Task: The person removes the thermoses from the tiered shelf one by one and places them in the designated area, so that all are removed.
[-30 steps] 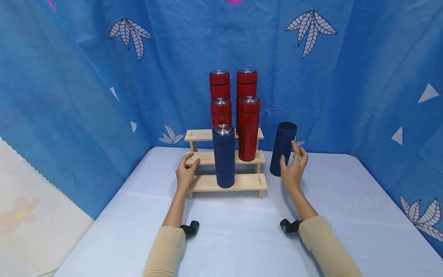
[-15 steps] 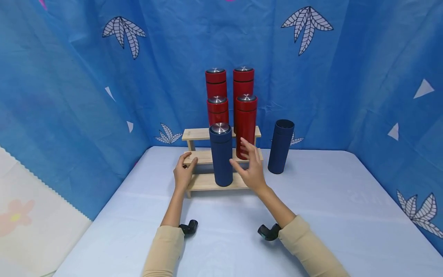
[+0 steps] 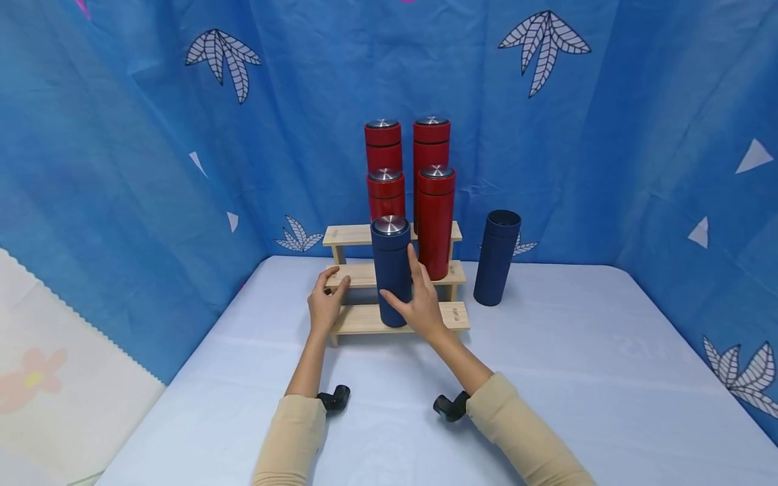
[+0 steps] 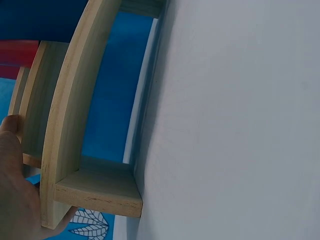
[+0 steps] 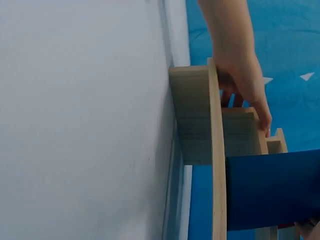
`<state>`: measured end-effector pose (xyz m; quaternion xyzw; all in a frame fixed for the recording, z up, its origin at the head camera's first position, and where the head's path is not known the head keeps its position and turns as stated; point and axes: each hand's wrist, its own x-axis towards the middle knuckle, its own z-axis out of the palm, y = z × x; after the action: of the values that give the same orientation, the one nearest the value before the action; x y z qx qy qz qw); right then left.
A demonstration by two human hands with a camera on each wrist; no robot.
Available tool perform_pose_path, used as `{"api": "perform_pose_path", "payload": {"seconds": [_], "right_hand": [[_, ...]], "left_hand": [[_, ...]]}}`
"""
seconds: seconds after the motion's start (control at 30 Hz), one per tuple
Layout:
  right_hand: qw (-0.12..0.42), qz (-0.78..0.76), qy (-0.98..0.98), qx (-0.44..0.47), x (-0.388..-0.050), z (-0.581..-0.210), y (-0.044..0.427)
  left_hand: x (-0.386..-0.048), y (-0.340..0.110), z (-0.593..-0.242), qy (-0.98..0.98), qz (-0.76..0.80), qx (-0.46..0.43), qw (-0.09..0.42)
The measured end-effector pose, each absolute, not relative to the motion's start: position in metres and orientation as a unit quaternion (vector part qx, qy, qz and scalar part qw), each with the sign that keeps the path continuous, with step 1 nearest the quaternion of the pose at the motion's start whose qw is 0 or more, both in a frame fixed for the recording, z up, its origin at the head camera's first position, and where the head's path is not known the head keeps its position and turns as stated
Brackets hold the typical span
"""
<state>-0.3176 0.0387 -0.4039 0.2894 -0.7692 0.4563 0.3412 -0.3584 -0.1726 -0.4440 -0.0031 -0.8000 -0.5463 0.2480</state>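
Observation:
My left hand (image 3: 325, 300) grips the left end of the wooden step stand (image 3: 365, 322) at its middle step; the thumb (image 5: 262, 115) lies on the board in the right wrist view. On the lowest step stands a dark blue thermos (image 3: 392, 266) with a silver lid, upright. My right hand (image 3: 424, 307) holds this thermos, thumb across its front and fingers at its right side. Two red thermoses, one at the left (image 3: 386, 196) and one at the right (image 3: 434, 226), stand on the middle step. Behind them, two more red thermoses (image 3: 431, 145) stand on the top step, partly hidden.
A second dark blue thermos (image 3: 497, 258) with a dark top stands on the white tablecloth (image 3: 583, 351) to the right of the stand. Blue patterned curtains (image 3: 340, 81) hang behind and at both sides of the table.
My right hand has left the blue thermos at the right, moved left, and taken hold of the blue thermos on the lowest step. My left hand stays on the stand.

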Motion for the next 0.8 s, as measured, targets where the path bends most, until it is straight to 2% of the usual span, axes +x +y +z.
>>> {"api": "perform_pose_path", "payload": {"seconds": [0.53,0.8], "right_hand": [[0.407,0.465,-0.73,0.292,-0.297,-0.402,0.068],[0.492,0.453,-0.679,0.304,-0.292,-0.368,0.1]], "left_hand": [[-0.36,-0.173,-0.444,-0.797,-0.552,-0.008,0.245],[-0.358,-0.174,-0.445,-0.799,-0.552,-0.003,0.239]]}}
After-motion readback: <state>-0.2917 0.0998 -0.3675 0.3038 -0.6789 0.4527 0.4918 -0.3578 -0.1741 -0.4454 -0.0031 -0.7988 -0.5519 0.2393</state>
